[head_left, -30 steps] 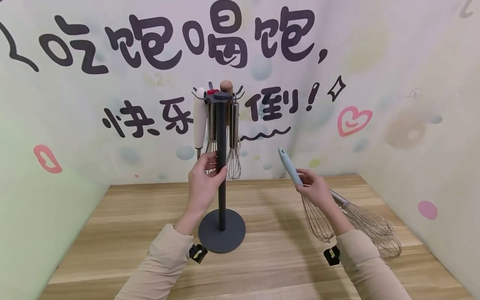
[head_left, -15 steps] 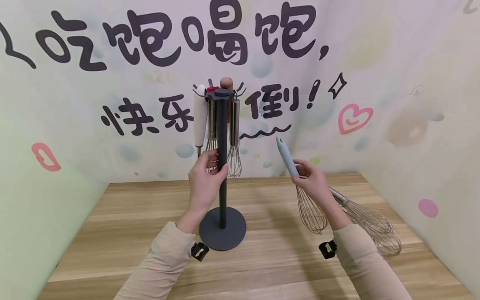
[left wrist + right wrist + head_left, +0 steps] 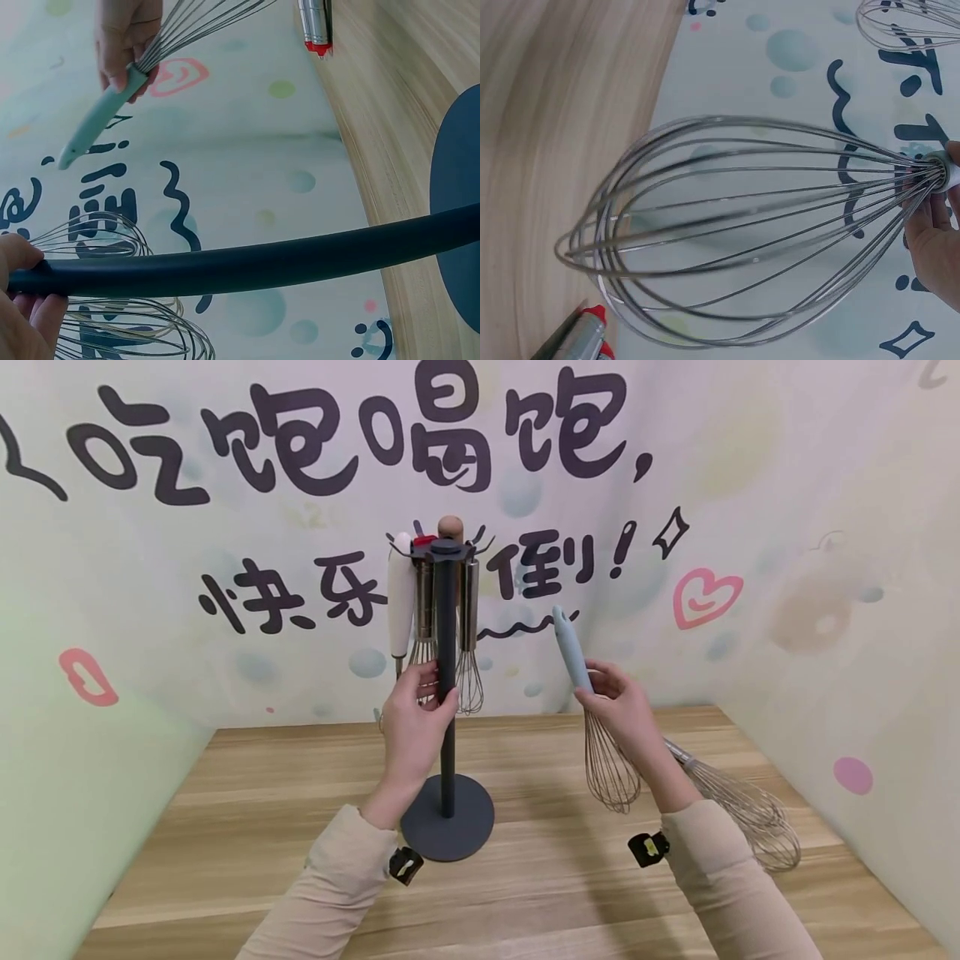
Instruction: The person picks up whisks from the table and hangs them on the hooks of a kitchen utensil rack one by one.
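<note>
Red handle tips (image 3: 320, 49) on table (image 3: 225, 827), wrist views only; hands (image 3: 414, 720) (image 3: 627, 713) curled round pole (image 3: 448, 747), whisk (image 3: 572, 650).

Lettered wall (image 3: 322, 681) behind a wood-grain tabletop (image 3: 525, 885)

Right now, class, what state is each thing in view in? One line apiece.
Blue-handled whisk: held in the right grip, handle up, off the table.
Stand: upright, held by the left grip.
Hanging utensils: on the stand, handles up.
Loose whisks: lying on the table.
</note>
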Demonstrator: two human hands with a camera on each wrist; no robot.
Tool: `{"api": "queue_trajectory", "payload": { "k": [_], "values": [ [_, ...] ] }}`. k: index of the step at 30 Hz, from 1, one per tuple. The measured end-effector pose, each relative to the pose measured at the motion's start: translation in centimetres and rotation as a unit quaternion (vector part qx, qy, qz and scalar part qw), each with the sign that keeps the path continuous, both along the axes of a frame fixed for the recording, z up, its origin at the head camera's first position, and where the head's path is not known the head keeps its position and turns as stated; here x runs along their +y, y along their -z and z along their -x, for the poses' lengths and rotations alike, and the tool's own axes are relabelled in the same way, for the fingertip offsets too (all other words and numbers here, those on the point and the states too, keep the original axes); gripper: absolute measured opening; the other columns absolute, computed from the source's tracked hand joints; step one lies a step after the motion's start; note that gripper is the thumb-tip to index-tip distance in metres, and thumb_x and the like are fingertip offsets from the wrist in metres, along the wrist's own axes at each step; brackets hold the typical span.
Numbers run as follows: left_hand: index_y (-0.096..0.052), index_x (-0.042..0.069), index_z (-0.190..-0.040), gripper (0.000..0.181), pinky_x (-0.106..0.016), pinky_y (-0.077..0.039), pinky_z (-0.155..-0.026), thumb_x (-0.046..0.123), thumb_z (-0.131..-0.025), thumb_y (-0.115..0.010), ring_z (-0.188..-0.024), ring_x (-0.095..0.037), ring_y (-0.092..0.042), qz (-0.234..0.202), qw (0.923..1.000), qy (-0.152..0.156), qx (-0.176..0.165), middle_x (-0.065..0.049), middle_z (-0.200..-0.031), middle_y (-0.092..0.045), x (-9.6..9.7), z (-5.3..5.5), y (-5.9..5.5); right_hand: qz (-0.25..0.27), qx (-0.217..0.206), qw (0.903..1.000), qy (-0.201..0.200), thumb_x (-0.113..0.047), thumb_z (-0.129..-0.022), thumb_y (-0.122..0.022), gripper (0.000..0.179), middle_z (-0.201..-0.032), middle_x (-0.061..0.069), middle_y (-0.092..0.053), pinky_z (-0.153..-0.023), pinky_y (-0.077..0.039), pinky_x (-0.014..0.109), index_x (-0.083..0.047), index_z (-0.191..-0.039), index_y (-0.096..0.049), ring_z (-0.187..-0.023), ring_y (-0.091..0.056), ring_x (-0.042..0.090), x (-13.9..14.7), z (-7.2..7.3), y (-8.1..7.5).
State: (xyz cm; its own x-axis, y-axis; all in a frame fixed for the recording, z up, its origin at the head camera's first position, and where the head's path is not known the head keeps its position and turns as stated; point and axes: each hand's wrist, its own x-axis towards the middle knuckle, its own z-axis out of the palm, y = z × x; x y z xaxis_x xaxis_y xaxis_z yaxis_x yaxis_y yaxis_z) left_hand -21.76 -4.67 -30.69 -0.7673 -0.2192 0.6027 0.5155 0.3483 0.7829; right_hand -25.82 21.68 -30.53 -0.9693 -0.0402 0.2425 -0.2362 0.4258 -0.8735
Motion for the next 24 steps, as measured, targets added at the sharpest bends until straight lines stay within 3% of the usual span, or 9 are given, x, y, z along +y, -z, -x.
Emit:
{"api": "queue_trajectory", "payload": {
  "k": [10, 24],
  "values": [
    [-0.061, -0.003, -0.117, 0.036, -0.038, -0.06, -0.079, 0.003, -0.083, -0.071, -0.092, -0.03, -0.068, -0.016, 0.9998, 0.007, 0.001, -0.02, -0.106, -0.066, 0.0, -0.1, 0.0, 0.048, 0.031, 0.9984, 0.001, -0.023, -0.092, -0.064, 0.049, -0.127, 0.02, -0.059, -0.083, -0.049, 0.01, -0.006, -0.136, -0.05, -0.103, -0.058, 0.009, -1.5, -0.7, -2.4],
    [-0.059, -0.004, -0.12, 0.04, -0.039, -0.059, -0.083, 0.003, -0.083, -0.071, -0.095, -0.031, -0.067, -0.016, 0.9994, 0.029, 0.001, -0.021, -0.108, -0.065, -0.2, -0.1, 0.2, 0.09, 0.067, 0.9935, -0.017, -0.014, -0.092, -0.063, 0.046, -0.128, 0.022, -0.058, -0.082, -0.052, 0.01, -0.002, -0.134, -0.051, -0.097, -0.06, 0.002, -3.1, -1.6, -5.0]
  ]
}}
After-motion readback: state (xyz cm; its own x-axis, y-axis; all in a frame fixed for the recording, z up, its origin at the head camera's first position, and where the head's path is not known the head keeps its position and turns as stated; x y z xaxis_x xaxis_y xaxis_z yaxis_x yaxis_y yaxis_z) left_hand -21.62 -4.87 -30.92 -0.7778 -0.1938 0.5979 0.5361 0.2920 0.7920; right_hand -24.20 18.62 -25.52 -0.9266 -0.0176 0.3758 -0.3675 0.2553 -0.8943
